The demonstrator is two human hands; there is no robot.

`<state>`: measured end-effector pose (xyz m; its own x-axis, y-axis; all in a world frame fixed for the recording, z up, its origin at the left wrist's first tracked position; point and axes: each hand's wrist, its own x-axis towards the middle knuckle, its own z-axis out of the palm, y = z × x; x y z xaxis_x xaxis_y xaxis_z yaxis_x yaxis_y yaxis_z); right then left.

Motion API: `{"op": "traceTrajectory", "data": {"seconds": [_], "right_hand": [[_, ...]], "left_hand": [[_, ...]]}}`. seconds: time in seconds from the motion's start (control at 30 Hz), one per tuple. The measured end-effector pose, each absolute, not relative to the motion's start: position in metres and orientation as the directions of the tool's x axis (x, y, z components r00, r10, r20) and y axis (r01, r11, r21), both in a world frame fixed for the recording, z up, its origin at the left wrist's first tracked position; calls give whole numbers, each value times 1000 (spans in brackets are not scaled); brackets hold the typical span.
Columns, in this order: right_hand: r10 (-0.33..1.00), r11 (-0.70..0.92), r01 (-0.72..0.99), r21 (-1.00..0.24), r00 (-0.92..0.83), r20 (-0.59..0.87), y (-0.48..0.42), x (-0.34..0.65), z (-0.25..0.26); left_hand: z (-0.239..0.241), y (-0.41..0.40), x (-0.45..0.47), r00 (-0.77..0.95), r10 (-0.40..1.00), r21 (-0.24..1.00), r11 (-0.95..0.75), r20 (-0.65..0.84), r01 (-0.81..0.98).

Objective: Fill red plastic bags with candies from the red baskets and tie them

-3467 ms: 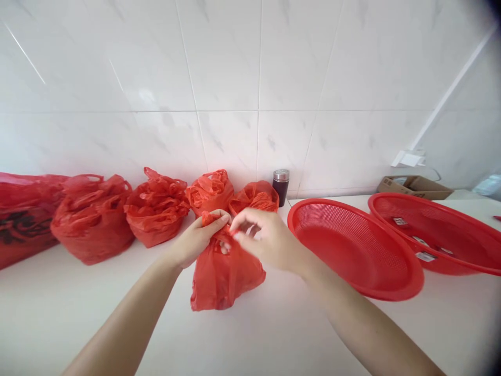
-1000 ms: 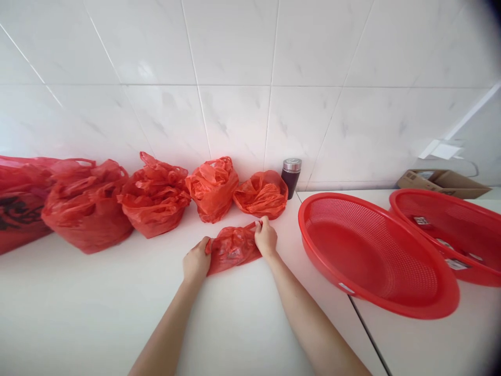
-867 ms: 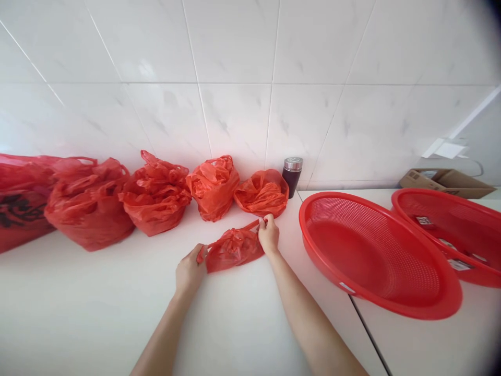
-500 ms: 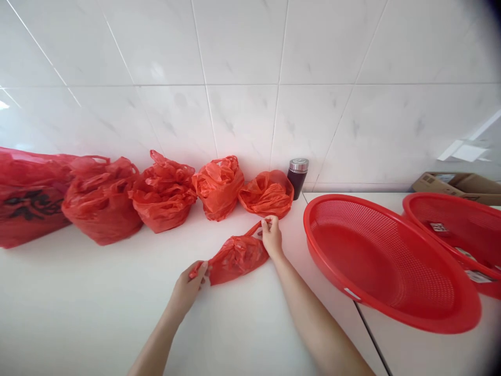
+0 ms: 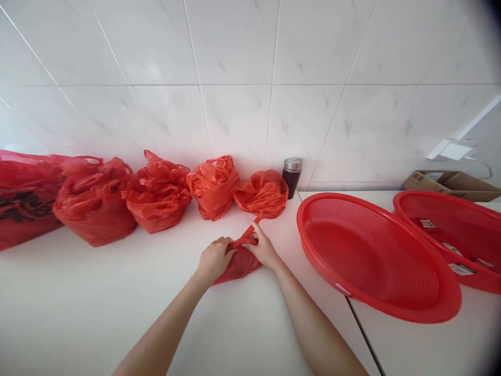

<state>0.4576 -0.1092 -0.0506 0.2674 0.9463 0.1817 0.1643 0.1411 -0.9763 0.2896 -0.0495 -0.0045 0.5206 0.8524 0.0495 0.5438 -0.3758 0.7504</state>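
Observation:
A small red plastic bag [image 5: 239,266] lies on the white table, partly covered by both hands. My left hand [image 5: 216,258] is closed on its gathered upper edge. On the other side, my right hand [image 5: 263,249] pinches the same edge, its thumb and fingers close to the left hand's fingers. A twisted red strip of the bag sticks up past my right hand toward the back. Just behind it sits an open-topped red plastic bag [image 5: 263,194] with crumpled plastic inside. What the held bag contains is hidden.
More red plastic bags [image 5: 156,201] stand in a row along the tiled wall to the left. A dark flask [image 5: 291,180] with a silver lid is at the back. To the right are a large red basket [image 5: 360,261], a second red basket [image 5: 442,230] holding small items, and a cardboard box [image 5: 450,183].
Both hands have come together over the small bag. My left hand moved right and up from the bag's left end; my right hand came down from its upper corner. The view shifted slightly right.

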Motion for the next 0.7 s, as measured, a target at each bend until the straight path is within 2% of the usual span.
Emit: {"op": "traceTrajectory", "data": {"seconds": [0.1,0.17,0.23,0.3,0.4,0.5,0.6,0.7], "right_hand": [[917,195,-99,-976,371,146,-107,457,-45],[915,197,-314,-929,398,60,-106,450,-41],[944,150,-508,-848,329,-31,-106,437,-38],[973,88,-618,-781,220,-64,-107,424,-36],[975,98,-647,-756,215,-57,-110,412,-34],[960,149,-625,-766,277,-39,-110,410,-33],[946,189,-618,-763,324,-28,-110,407,-32],[922,224,-616,-756,384,-39,-110,400,-31]], "left_hand": [[1,-45,278,493,870,883,-219,-16,415],[7,-49,271,489,871,951,-104,-54,291],[13,-57,269,510,856,985,-12,-77,170],[17,-67,270,539,838,995,51,-87,81],[19,-78,272,568,811,964,245,-143,-107],[16,-81,274,518,820,839,446,-243,-312],[7,-78,276,338,893,785,431,-298,-446],[-2,-76,280,160,949,813,315,-271,-489]]}}
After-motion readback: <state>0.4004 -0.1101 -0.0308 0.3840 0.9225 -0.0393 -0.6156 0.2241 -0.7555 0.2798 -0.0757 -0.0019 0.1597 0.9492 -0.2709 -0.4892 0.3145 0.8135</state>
